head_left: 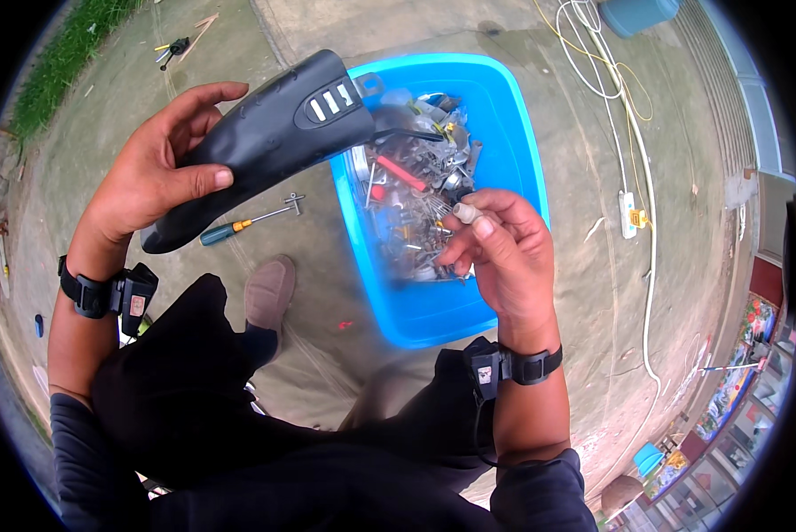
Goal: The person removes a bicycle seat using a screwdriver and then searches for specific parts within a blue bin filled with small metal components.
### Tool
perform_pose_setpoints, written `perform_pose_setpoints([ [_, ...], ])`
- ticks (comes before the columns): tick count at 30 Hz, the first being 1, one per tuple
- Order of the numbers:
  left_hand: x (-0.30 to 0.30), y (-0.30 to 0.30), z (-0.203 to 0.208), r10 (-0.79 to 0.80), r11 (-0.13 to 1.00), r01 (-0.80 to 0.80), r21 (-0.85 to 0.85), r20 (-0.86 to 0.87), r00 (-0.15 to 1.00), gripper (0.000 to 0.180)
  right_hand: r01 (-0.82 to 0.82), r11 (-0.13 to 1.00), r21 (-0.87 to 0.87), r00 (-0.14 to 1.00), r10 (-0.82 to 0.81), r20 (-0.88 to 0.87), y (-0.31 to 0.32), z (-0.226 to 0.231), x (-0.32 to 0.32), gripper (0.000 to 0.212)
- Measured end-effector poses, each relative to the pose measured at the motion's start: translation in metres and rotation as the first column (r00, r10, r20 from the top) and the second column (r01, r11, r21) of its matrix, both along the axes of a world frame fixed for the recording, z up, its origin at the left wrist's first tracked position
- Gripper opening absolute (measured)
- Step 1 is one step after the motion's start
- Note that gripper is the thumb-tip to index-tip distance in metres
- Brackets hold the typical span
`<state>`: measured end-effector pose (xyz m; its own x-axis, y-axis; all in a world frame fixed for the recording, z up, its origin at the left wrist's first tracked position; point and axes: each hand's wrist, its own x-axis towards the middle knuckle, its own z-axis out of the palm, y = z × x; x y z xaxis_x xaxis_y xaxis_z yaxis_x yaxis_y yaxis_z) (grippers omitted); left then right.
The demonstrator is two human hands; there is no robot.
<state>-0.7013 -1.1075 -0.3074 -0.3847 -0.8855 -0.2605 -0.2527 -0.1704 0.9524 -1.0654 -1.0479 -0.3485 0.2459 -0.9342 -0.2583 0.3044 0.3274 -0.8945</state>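
Note:
My left hand [163, 173] grips a black plastic mudguard [274, 133], its thumb on top and the fingers behind. Three pale slots mark the mudguard's wide end, where a grey metal tab [368, 85] and a thin dark rod stick out toward a blue tub [433, 324]. Above the tub's near right side, my right hand [509, 248] pinches a small whitish piece [467, 213] between thumb and finger; its exact kind is unclear. Loose metal and plastic parts [415, 191] fill much of the tub, including bolts, clear bags and a red tube [402, 173].
A screwdriver [220, 232] with a green and orange handle lies left of the tub, near my shoe [269, 293]. Coiled white and yellow cables and a power strip [628, 215] run along the right. Farther left lie small tools [174, 51]; grass edges the far left.

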Motion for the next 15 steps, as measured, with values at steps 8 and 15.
perform_pose_setpoints([
  [8, -0.0008, -0.0001, -0.0007, 0.0, 1.0, 0.001, -0.006, 0.014, 1.0, 0.076, 0.002, 0.998, -0.056, 0.999, -0.004, -0.038, 0.0001, 0.0044, 0.0019, 0.022],
  [15, -0.0021, -0.0004, -0.0015, -0.008, 1.0, 0.008, -0.015, 0.036, 0.999, 0.076, 0.019, 0.998, -0.068, 1.0, -0.019, -0.006, 0.001, 0.0029, 0.0001, 0.025],
])
